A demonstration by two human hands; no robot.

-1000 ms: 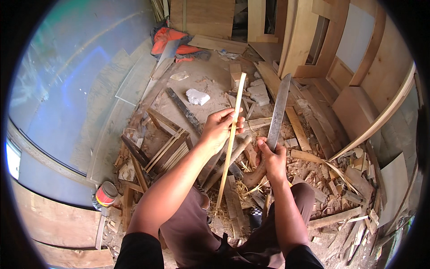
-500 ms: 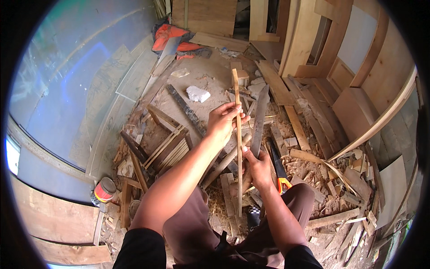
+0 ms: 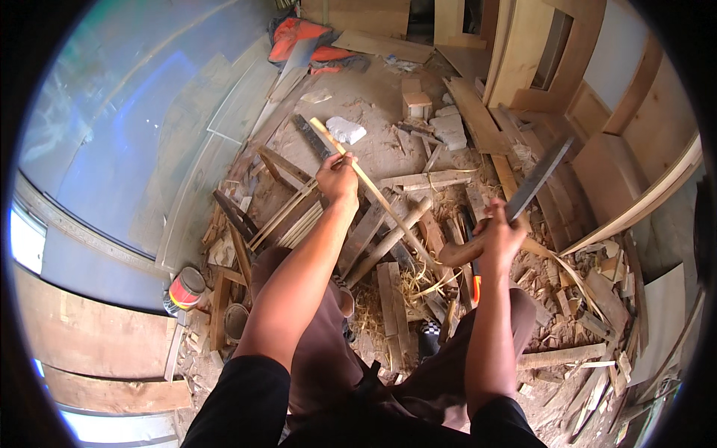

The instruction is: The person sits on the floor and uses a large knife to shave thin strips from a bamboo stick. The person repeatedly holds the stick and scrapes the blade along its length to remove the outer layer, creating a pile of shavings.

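Note:
My left hand (image 3: 338,179) is closed around the upper part of a thin wooden strip (image 3: 381,198). The strip slants from upper left down to the right, its lower end above the wood scraps. Off to the right, my right hand (image 3: 502,233) grips a machete where its curved wooden handle (image 3: 458,254) meets the blade. The long dark machete blade (image 3: 541,179) points up and to the right, well apart from the strip. Below the hands, between my knees, lie curled wood shavings (image 3: 407,293) and a round wooden stick (image 3: 392,237).
A saw with an orange handle (image 3: 476,288) lies among scraps by my right knee. Bundled strips (image 3: 299,216) rest left of centre. A can (image 3: 187,287) stands near the bluish sheet (image 3: 112,164) at left. Wooden panels (image 3: 612,175) lean at right; a white block (image 3: 346,130) lies ahead.
My hands have moved apart. The left has gone left, tilting the strip from upright to slanted. The right has swung the machete up and rightward, away from the strip.

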